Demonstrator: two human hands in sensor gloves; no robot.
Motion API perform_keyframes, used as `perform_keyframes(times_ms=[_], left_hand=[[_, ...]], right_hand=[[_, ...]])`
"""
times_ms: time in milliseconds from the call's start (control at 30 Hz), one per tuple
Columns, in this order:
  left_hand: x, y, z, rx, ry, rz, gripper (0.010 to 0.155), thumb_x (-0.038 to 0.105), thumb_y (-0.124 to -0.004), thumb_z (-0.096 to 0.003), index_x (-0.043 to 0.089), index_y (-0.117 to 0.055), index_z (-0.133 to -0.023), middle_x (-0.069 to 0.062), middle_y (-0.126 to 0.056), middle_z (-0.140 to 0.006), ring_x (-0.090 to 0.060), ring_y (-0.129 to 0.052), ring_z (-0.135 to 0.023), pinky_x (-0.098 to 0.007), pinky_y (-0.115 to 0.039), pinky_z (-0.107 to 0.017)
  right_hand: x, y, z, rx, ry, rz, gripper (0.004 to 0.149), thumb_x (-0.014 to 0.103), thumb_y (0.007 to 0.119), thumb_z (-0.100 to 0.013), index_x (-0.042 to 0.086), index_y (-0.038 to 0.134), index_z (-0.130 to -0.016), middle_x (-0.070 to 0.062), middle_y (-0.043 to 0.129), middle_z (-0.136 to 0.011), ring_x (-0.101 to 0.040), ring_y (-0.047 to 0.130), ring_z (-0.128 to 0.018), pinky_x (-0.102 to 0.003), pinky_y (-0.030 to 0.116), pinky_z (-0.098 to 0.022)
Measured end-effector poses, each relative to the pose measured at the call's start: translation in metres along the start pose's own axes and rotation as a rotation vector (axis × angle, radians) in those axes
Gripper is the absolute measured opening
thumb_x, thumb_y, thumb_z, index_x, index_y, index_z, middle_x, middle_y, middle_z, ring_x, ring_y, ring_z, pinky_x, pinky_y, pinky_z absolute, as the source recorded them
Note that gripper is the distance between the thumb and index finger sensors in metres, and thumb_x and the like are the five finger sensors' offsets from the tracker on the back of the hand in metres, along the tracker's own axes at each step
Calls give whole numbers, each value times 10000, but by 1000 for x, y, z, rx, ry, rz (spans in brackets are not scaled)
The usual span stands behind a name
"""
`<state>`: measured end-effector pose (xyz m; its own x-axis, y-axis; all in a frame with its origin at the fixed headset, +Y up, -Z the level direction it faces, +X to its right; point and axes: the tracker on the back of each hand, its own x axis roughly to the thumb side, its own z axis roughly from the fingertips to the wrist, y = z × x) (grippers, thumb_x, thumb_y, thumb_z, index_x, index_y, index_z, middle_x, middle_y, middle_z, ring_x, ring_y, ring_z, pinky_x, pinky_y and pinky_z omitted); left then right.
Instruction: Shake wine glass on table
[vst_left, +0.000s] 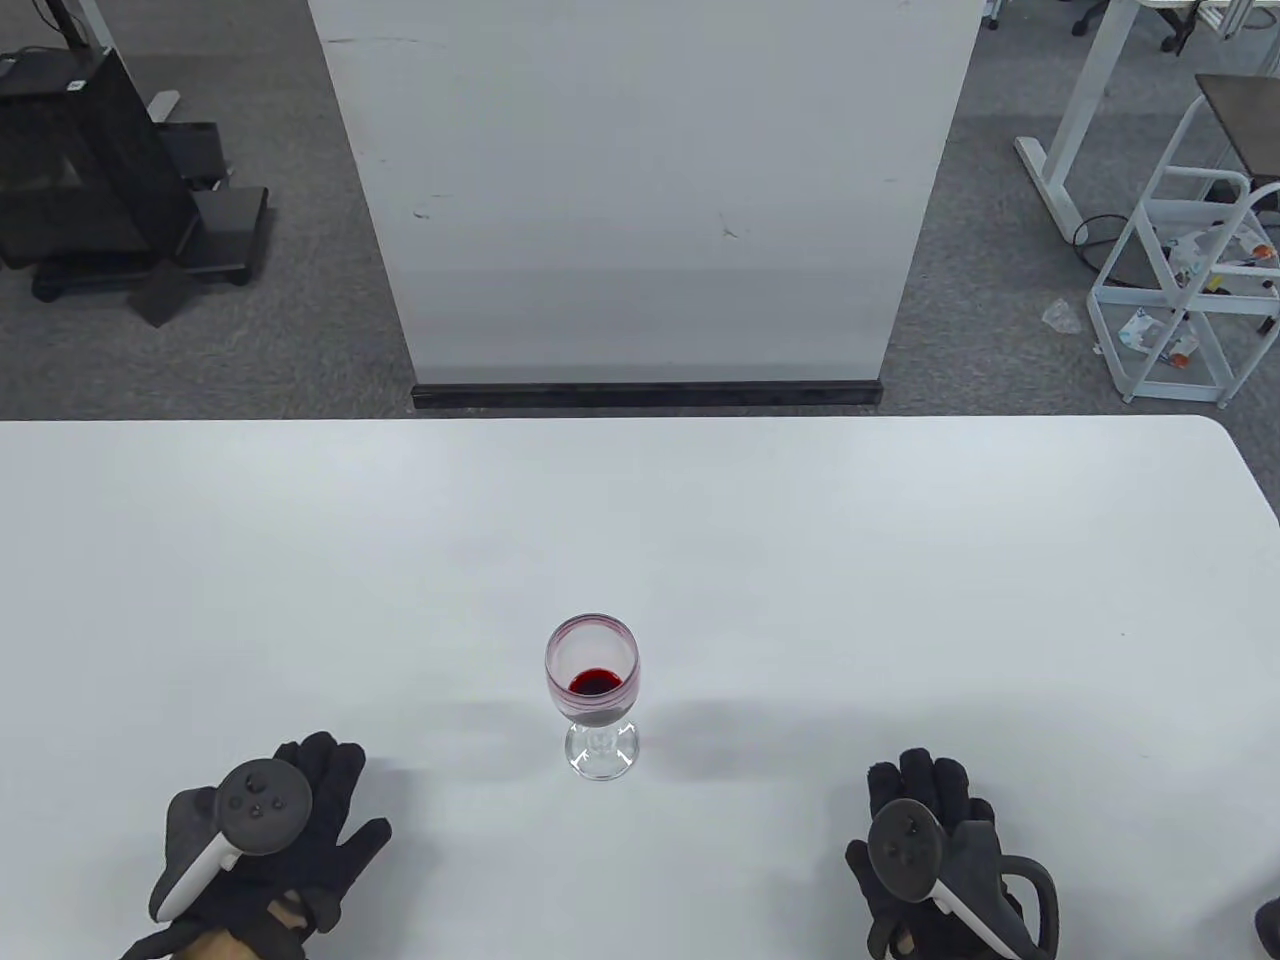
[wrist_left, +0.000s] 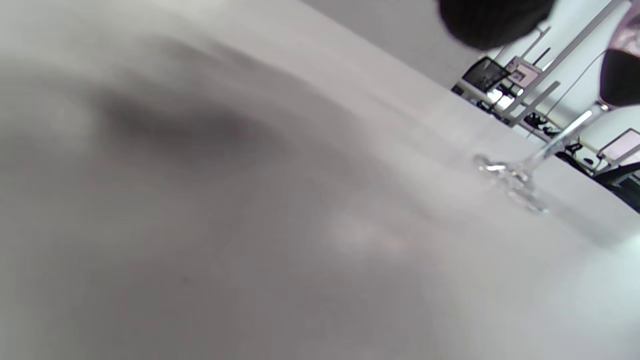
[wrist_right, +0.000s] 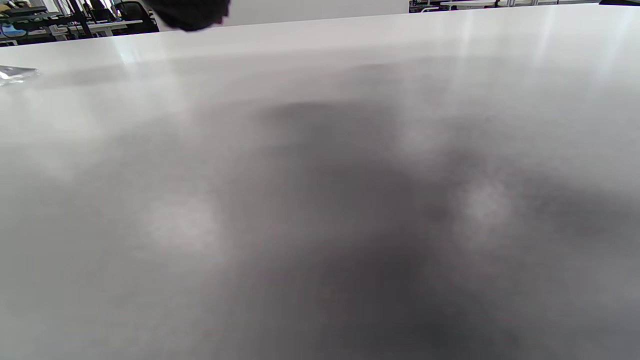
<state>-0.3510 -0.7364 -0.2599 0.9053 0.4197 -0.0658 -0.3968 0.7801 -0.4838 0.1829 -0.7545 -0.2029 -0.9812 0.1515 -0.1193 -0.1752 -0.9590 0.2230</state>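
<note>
A clear wine glass (vst_left: 592, 690) with a little red wine stands upright on the white table (vst_left: 900, 560), near the front middle. In the left wrist view its foot and stem (wrist_left: 520, 172) show at the right, the dark wine at the top right corner. My left hand (vst_left: 300, 810) rests flat on the table to the glass's left, fingers spread, holding nothing. My right hand (vst_left: 930, 810) rests flat to the glass's right, also empty. In the right wrist view only a dark fingertip (wrist_right: 187, 12) and the glass's foot edge (wrist_right: 17, 74) show.
A white upright board (vst_left: 640, 190) stands behind the table's far edge. A black cart (vst_left: 90, 170) is on the floor at the back left, a white rack (vst_left: 1190, 270) at the back right.
</note>
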Motion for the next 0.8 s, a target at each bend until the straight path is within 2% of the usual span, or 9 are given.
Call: perform_keyframes(times_ms=[133, 233, 367, 433, 600, 700, 733, 767, 800], left_hand=[[35, 14, -6, -34, -83, 135, 781, 572, -668, -471, 299, -228, -1055, -4, -91, -1139, -326, -63, -1056, -536, -144, -773], [73, 20, -16, 0, -185, 244, 775, 533, -717, -475, 283, -267, -1055, -32, -161, -1143, -359, -223, -1074, -545, -286, -784], [106, 9, -35, -10, -234, 341, 786, 459, -787, -469, 259, -290, -1043, -87, -241, -1128, -384, -521, -1029, -530, -527, -734], [123, -6, -54, -12, -227, 345, 789, 426, -813, -462, 247, -306, -1039, -93, -279, -1121, -379, -656, -969, -494, -636, -674], [132, -28, -83, 31, -182, 383, 763, 359, -848, -451, 238, -365, -1029, -107, -395, -1096, -340, -928, -703, -403, -806, -473], [134, -36, -100, -16, -198, 478, 741, 348, -850, -453, 248, -391, -1027, -100, -443, -1088, -302, -978, -605, -366, -835, -406], [135, -37, -103, -36, -216, 517, 718, 324, -851, -459, 250, -417, -1025, -100, -463, -1085, -303, -986, -577, -366, -838, -388], [138, -40, -106, -56, -229, 543, 726, 186, -888, -463, 249, -431, -1024, -102, -473, -1083, -305, -988, -564, -369, -838, -381], [140, -41, -109, -54, -224, 527, 715, 187, -889, -461, 251, -449, -1021, -101, -489, -1079, -306, -992, -552, -372, -838, -376]], right_hand=[[0, 0, 0, 2, -7, -15, 749, 527, 649, -497, 255, 235, -1059, -47, 106, -1144, -360, 94, -1047, -590, 276, -763], [0, 1, 0, 5, -15, -17, 750, 526, 650, -497, 253, 234, -1058, -46, 103, -1143, -359, 93, -1046, -590, 274, -763], [-1, 1, 0, 5, -20, -29, 750, 528, 648, -497, 254, 233, -1058, -45, 102, -1143, -358, 90, -1047, -590, 273, -763], [-1, 1, 0, 4, -24, -34, 750, 526, 649, -497, 253, 235, -1058, -45, 103, -1143, -359, 91, -1046, -590, 274, -763], [-2, 1, -1, 11, -36, -45, 750, 527, 649, -497, 255, 233, -1059, -42, 103, -1145, -355, 88, -1048, -591, 271, -764], [-4, 0, -2, 9, -39, -74, 748, 526, 650, -497, 257, 236, -1059, -37, 106, -1147, -351, 84, -1049, -594, 266, -765], [-5, 0, -2, 10, -40, -80, 748, 525, 650, -497, 255, 236, -1059, -37, 105, -1147, -353, 85, -1048, -593, 267, -764], [-5, -1, -2, 9, -41, -84, 747, 525, 649, -498, 255, 236, -1059, -38, 105, -1146, -351, 83, -1049, -593, 266, -764], [-5, -1, -2, 6, -43, -85, 747, 524, 650, -498, 256, 236, -1059, -38, 105, -1147, -352, 82, -1049, -593, 266, -765]])
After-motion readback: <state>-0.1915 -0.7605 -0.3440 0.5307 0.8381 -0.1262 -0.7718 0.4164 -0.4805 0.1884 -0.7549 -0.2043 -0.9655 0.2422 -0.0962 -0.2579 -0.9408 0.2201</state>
